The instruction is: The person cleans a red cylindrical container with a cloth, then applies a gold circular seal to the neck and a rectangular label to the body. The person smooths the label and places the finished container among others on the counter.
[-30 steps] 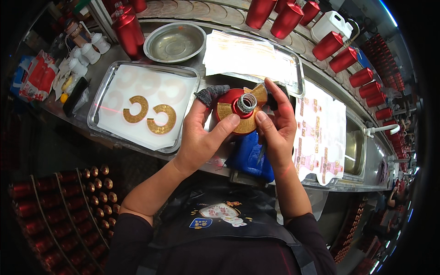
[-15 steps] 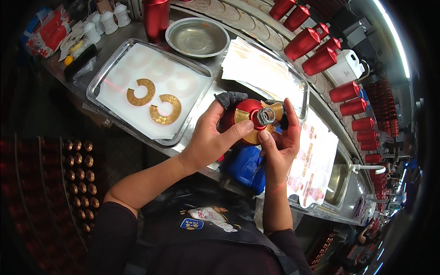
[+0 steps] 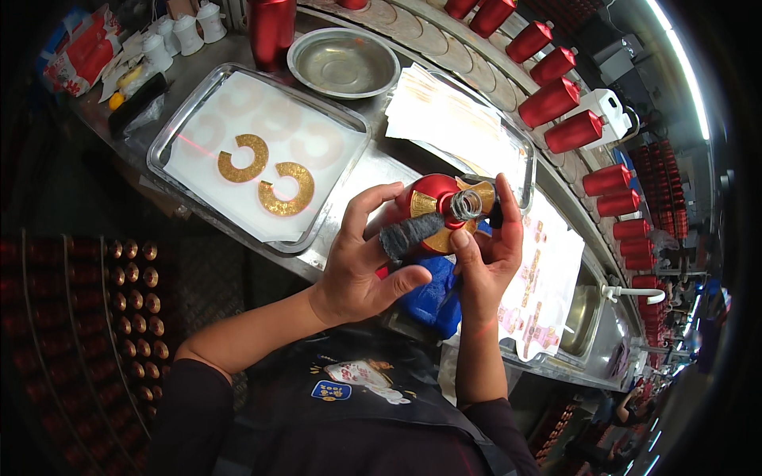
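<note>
Item one: red bottle (image 3: 432, 188), uncapped, tilted, held above the worktop's (image 3: 381, 159) near edge, threaded neck (image 3: 466, 205) showing.

Fitted: one gold piece (image 3: 438, 240) around the neck, over the shoulder. Application appears partly done: left and lower portions look flat; the right end seems to flare from the surface, though fingers obscure it.

Right hand (image 3: 488, 254): clamped on the bottle, thumb upon the gold, index finger extended beside the neck.

Left hand (image 3: 357, 270): digits apart, thumb clear of the bottle; index finger, in a dark finger wrap (image 3: 411, 236), against the gold, by appearance.

Unfitted: two gold C-shapes (image 3: 302, 194) on a white sheet (image 3: 238, 206), amid faint ring outlines.

Containers:
- Left tray (image 3: 159, 163), metal, along the near edge: the sheet and both C-shapes.
- Basin (image 3: 343, 71), round, metal, toward the far edge; liquid cannot be confirmed.
- Right tray (image 3: 530, 163), toward the far edge: stacked white sheets (image 3: 440, 111).
- Blue container (image 3: 429, 305), at the near edge below the hands; contents hidden.
- White jug (image 3: 615, 111), beyond the far edge; contents not visible.
</note>
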